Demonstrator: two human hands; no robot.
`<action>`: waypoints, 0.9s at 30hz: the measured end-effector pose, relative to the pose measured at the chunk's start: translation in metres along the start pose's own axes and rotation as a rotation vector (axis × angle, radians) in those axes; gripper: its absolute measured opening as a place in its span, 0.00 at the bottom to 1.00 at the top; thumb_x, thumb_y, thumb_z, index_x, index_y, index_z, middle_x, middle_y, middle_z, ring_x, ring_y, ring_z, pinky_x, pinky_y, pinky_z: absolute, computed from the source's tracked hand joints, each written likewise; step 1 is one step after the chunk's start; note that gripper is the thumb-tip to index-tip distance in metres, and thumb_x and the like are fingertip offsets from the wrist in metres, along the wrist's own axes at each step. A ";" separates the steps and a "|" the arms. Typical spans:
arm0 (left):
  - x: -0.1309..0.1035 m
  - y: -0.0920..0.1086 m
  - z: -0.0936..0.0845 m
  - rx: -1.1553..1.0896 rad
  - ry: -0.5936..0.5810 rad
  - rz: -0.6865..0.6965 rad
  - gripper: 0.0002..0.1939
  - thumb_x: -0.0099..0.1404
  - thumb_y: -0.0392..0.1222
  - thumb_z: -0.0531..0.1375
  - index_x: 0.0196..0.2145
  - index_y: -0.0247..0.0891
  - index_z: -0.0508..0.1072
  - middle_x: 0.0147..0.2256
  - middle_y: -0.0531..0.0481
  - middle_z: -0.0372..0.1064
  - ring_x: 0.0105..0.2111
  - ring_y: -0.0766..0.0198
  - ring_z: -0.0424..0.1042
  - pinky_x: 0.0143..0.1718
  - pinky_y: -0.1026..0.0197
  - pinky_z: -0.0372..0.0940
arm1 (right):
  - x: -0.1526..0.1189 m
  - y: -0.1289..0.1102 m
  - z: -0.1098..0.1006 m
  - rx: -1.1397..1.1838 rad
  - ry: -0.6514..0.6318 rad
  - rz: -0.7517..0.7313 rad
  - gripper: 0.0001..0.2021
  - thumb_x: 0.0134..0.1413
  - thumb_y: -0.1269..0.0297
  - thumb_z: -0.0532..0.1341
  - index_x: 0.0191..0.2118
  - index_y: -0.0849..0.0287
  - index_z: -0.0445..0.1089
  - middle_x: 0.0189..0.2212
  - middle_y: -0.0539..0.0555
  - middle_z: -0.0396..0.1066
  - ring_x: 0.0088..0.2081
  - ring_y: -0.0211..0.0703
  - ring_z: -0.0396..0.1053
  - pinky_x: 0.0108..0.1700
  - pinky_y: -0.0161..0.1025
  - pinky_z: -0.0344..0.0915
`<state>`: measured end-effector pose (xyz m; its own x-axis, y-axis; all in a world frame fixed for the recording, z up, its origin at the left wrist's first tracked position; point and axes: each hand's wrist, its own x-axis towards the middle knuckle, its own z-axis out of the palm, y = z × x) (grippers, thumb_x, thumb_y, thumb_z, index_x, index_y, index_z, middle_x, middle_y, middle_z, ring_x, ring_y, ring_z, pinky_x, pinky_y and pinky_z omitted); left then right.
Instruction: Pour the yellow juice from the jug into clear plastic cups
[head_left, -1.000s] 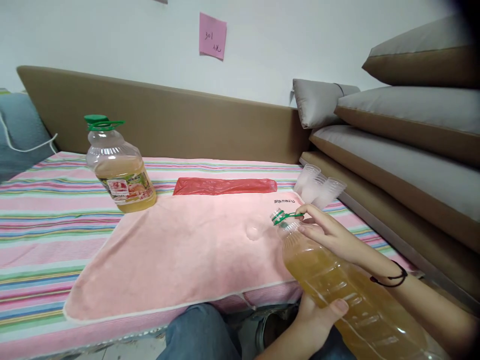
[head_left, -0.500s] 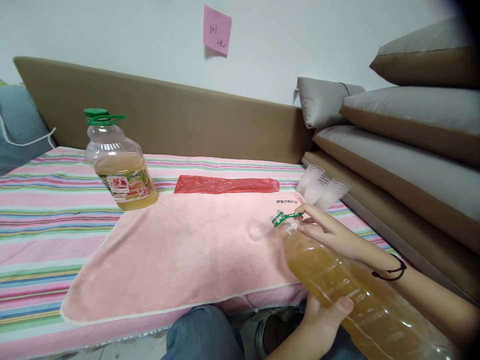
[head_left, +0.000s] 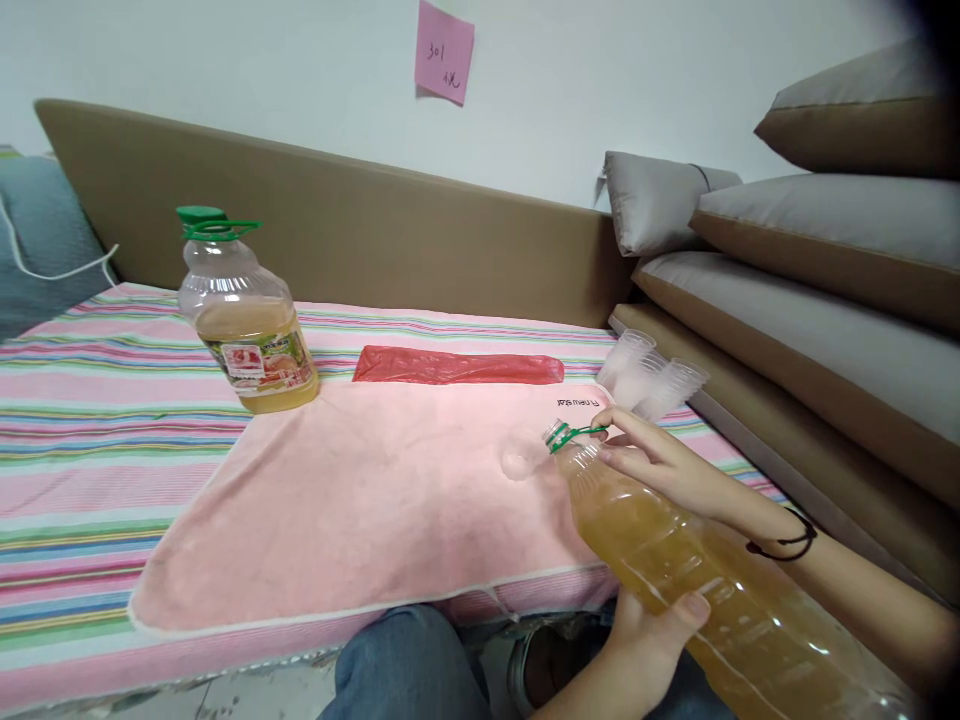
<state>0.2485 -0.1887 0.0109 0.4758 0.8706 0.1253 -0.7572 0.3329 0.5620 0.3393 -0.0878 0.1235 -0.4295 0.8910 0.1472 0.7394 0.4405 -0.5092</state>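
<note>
Hooking half-curled fingers of the right hand (head_left: 660,465) onto the green plastic handle ring (head_left: 576,435) and neck of a large clear plastic bottle (head_left: 739,615) of amber liquid; clasping its underside with the left hand (head_left: 641,645), fingertips hidden. Slanted, uncapped, neck just beside a small clear plastic cup (head_left: 517,460), upright or lying impossible to tell. Seemingly at the stage of aiming the bottle; calling for firm support below and gentle guidance at the neck.

Under the cup, a pink plush cloth (head_left: 337,520) over a pink striped sheet (head_left: 82,460). At left, a green-capped labelled bottle (head_left: 251,345); beyond, flat red plastic (head_left: 457,366); at right, stacked translucent cups (head_left: 652,382) and piled grey-brown cushions (head_left: 840,300). Behind, a brown padded board (head_left: 360,235) and white wall (head_left: 285,60).
</note>
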 end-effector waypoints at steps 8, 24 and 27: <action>-0.002 -0.005 0.000 -0.032 0.005 -0.025 0.32 0.54 0.55 0.67 0.53 0.39 0.71 0.54 0.42 0.71 0.56 0.47 0.67 0.61 0.45 0.56 | 0.001 -0.002 0.002 -0.001 0.013 0.027 0.13 0.60 0.51 0.53 0.43 0.54 0.64 0.41 0.55 0.70 0.44 0.49 0.69 0.47 0.45 0.65; 0.001 -0.012 -0.005 -0.045 -0.020 0.035 0.33 0.55 0.56 0.67 0.55 0.39 0.69 0.55 0.42 0.69 0.57 0.49 0.66 0.61 0.46 0.57 | 0.003 -0.002 0.004 0.036 -0.019 0.036 0.14 0.60 0.49 0.54 0.42 0.55 0.64 0.40 0.55 0.69 0.44 0.49 0.69 0.47 0.46 0.65; 0.001 -0.014 -0.006 -0.056 -0.029 0.041 0.33 0.56 0.55 0.66 0.55 0.39 0.69 0.55 0.41 0.69 0.57 0.48 0.66 0.61 0.46 0.58 | 0.003 -0.002 0.004 0.042 -0.031 0.049 0.15 0.60 0.49 0.53 0.42 0.55 0.63 0.40 0.55 0.68 0.43 0.49 0.69 0.46 0.45 0.65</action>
<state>0.2565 -0.1905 -0.0013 0.4564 0.8731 0.1713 -0.7998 0.3182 0.5091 0.3339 -0.0861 0.1213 -0.4102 0.9070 0.0951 0.7379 0.3913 -0.5499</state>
